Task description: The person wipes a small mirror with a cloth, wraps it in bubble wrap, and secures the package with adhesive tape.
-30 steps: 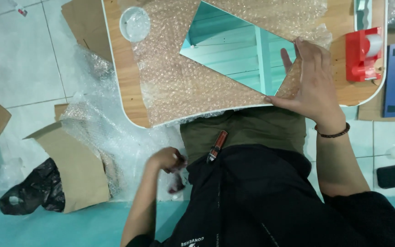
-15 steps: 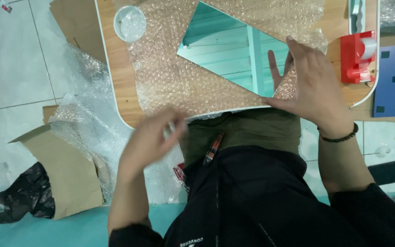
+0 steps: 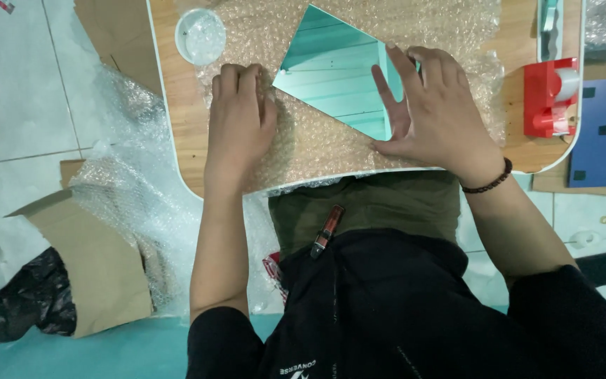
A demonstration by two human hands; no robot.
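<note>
The left hand [image 3: 236, 116], down at the lap a second earlier, had come up and lay flat, open, on the bubble wrap [image 3: 317, 140]. The right hand [image 3: 433, 112], also open, pressed the mirror [image 3: 334, 77] on the bench [image 3: 177, 133], steadying both.

light: bright, even | shadows: soft | focus: sharp | edges: slightly distorted

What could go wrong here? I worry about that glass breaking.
1. The mirror lies on bubble wrap near the table's front edge; a push could slide it off.
2. The right hand presses on the mirror near its bare edge, which might cut the fingers.
3. The left hand flattens the wrap beside the mirror; a tug could shift the glass.
</note>
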